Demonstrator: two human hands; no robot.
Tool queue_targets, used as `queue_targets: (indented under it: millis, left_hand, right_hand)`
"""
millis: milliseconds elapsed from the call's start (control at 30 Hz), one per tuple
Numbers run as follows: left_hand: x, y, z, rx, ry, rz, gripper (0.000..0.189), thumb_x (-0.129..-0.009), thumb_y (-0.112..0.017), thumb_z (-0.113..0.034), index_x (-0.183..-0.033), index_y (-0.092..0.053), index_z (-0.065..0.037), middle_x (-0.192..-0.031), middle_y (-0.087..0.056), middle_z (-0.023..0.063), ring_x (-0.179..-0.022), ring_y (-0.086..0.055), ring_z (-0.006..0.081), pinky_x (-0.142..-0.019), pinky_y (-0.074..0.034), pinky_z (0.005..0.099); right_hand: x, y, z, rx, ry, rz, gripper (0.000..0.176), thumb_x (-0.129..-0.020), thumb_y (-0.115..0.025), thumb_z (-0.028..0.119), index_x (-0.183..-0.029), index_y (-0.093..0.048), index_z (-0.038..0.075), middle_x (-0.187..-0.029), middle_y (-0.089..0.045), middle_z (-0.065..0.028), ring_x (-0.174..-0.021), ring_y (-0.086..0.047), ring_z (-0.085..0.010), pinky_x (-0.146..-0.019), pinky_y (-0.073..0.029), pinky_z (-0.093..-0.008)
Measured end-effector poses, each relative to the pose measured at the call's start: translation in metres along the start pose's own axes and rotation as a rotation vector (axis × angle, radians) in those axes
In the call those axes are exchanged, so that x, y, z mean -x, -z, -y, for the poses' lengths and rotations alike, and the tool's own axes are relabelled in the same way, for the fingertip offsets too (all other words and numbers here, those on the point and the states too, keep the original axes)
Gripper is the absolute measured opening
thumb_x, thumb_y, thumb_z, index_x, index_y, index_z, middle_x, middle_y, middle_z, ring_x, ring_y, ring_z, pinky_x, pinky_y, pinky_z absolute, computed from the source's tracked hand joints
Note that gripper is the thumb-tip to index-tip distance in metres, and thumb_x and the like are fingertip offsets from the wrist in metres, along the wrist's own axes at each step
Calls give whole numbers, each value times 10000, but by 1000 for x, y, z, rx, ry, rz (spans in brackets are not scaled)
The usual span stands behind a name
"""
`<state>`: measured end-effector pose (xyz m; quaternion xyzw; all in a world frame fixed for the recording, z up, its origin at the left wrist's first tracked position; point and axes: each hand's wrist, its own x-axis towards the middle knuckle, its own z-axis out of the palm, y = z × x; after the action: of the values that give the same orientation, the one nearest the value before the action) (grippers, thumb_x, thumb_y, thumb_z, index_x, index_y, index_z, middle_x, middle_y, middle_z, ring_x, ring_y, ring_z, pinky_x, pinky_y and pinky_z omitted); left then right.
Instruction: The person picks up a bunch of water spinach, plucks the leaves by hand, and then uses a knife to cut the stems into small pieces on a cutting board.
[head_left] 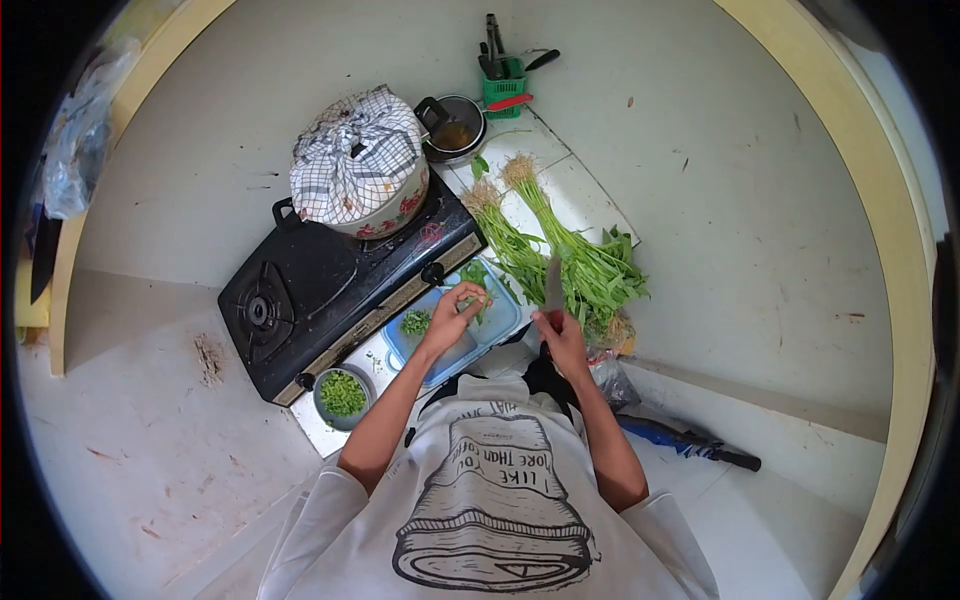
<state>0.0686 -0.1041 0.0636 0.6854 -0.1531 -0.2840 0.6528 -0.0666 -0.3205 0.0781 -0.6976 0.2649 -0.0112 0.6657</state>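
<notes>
My left hand (458, 315) is closed in a pinch over a blue plastic tray (508, 318), on some leafy greens (474, 274) whose leaves show around the fingers. My right hand (562, 342) grips a knife (553, 284), its blade pointing away from me, just right of the tray. Finely chopped greens (415, 321) lie in the tray's left part. To the lower left, a grey bowl (322, 408) holds more chopped greens (342, 394). Beyond the knife, bunches of long-stemmed greens with roots (590, 262) rest on the white tiles.
A black gas stove (310, 290) stands left of the tray. On it sits a pot (395, 208) wrapped in a checked cloth (355, 150). Behind are a small pan (455, 135) and a green utensil basket (503, 90). A folded umbrella (680, 436) lies at lower right.
</notes>
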Motion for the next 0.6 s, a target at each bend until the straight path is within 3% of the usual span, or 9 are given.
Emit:
queue_targets:
  millis: [133,267,500,600]
  left_hand:
    - [9,0,-40,46,-6,-1,129,-984,-646,-27,-1112,-633,-17,-1071,-692,47,-1068,-643,118,-982,-449,287]
    - [21,-9,-56,-15,-11,-90,138,-980,-659,-37,-1116,-646,-14,-1068,-694,44,-1073,-636,110,-987,-444,284]
    - [40,-9,-45,389,81,-560,101,-956,-729,-99,-1032,-751,-37,-1069,-722,20,-1056,-614,90,-950,-456,265]
    - [46,-7,-50,412,88,-631,94,-965,-730,-111,-1011,-758,-34,-1057,-724,18,-1001,-620,75,-919,-463,258]
  right_hand:
    - [-28,-26,56,-104,1,192,300,-977,-752,309,-1069,-721,26,-760,-639,10,-654,-565,-50,-542,-412,-223]
    - [-49,-49,60,-151,87,302,271,-967,-765,289,-1092,-729,52,-796,-666,15,-668,-581,-44,-502,-403,-211]
    - [-53,-63,54,-125,150,303,222,-963,-765,233,-1097,-730,60,-843,-684,21,-686,-587,-64,-558,-449,-231]
    - [-53,-67,64,-48,238,402,225,-965,-763,233,-1099,-729,55,-842,-680,21,-675,-566,-55,-563,-446,-228]
